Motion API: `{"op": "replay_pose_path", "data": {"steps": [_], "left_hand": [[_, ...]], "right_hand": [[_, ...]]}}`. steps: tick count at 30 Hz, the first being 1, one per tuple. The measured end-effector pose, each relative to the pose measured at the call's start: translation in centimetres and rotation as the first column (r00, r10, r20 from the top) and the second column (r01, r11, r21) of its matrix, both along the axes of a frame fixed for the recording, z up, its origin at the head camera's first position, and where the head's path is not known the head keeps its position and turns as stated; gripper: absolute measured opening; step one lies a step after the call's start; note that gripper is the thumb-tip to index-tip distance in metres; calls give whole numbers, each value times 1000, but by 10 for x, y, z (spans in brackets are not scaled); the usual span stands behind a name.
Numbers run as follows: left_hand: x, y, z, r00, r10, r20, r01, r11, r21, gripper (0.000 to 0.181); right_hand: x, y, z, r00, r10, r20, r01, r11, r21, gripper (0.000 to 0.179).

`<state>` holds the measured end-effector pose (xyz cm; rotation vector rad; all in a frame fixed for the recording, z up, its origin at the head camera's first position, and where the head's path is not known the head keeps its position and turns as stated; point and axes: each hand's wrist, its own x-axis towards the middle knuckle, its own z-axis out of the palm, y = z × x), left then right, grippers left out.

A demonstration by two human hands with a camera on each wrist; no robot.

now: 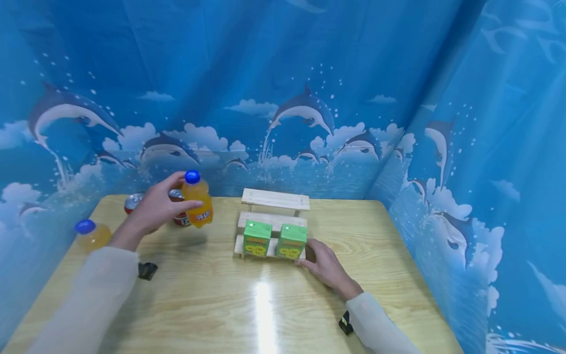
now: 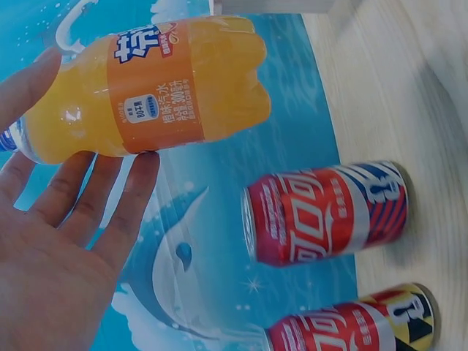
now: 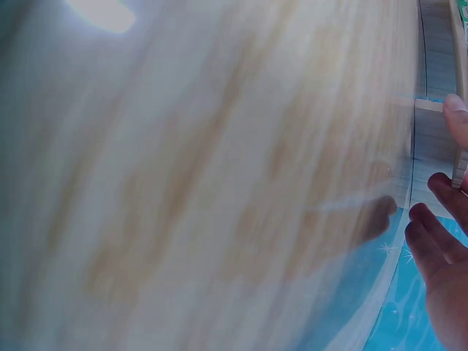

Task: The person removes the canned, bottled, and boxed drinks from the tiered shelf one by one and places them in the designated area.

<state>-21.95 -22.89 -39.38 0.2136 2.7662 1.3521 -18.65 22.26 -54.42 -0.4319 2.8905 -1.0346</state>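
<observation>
My left hand holds an orange soda bottle with a blue cap between thumb and fingers, raised above the table. In the left wrist view the bottle lies across the fingers, label showing. At the right end of a three-tier wooden stand, my right hand grips the lowest step, thumb at its front. The right wrist view shows only part of that hand and the step's edge. Two green boxes with yellow pictures sit side by side on the lowest step.
Two red soda cans stand on the table behind the left hand, partly hidden in the head view. Another orange soda bottle is left of the left forearm. A blue dolphin-print curtain surrounds the wooden table.
</observation>
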Motion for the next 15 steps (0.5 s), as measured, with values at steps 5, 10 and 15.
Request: {"op": "replay_pose_path", "data": {"steps": [5,10,15], "left_hand": [[4,-13,-4,1000,14,21,-14,1000,-22,90],[8,-24,-9,999,31,41,-29,999,-42,92],[14,-35,-16,998,56,42,-54,996,-66,96]], "right_hand": [[0,0,1,1000,11,-4,-11,1000,-7,69],[0,0,1,1000,7,0,-7,1000,-5,69],[0,0,0,1000,0,1,0,1000,-7,69]]}}
